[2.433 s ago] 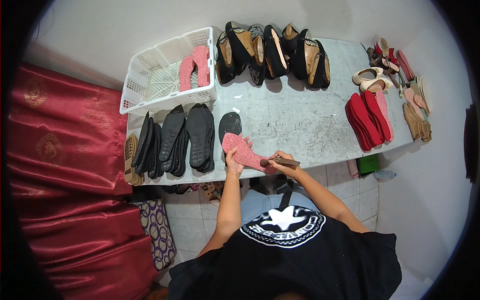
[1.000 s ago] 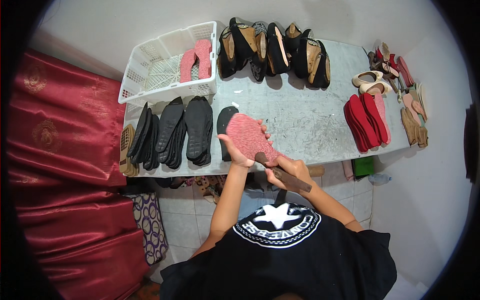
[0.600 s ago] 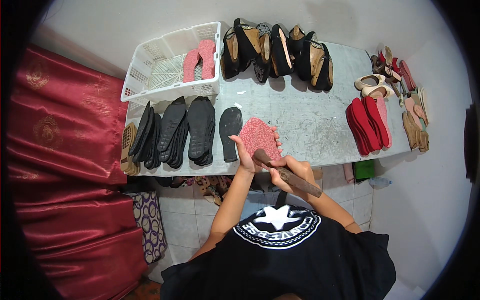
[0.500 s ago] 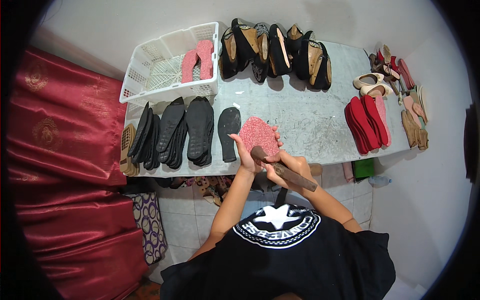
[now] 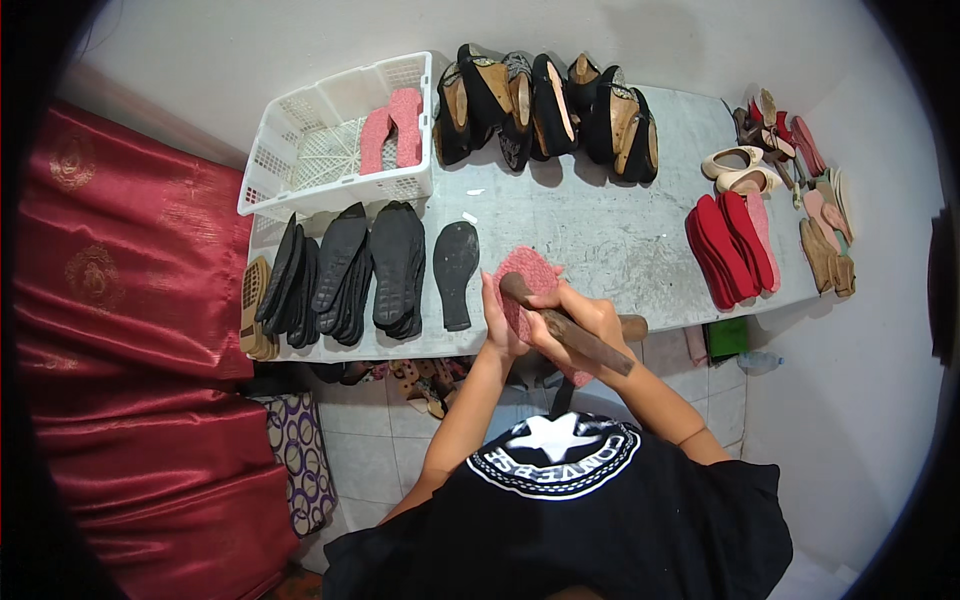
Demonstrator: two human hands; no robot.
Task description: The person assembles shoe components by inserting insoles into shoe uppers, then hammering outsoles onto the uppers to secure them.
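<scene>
Pink sole (image 5: 528,285): lower half covered by left hand (image 5: 497,325), right hand (image 5: 585,322) and wooden tool (image 5: 565,325). Tool head: pressed against sole, shape unclear. Shoes under grey table (image 5: 590,225): mostly hidden. Items at far right table end (image 5: 815,200): too small and distorted to identify.

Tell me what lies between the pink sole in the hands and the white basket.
The pink sole, held by the left hand with the right hand pressing a dark tool on it, has a single black sole lying on the table toward the white basket.
</scene>
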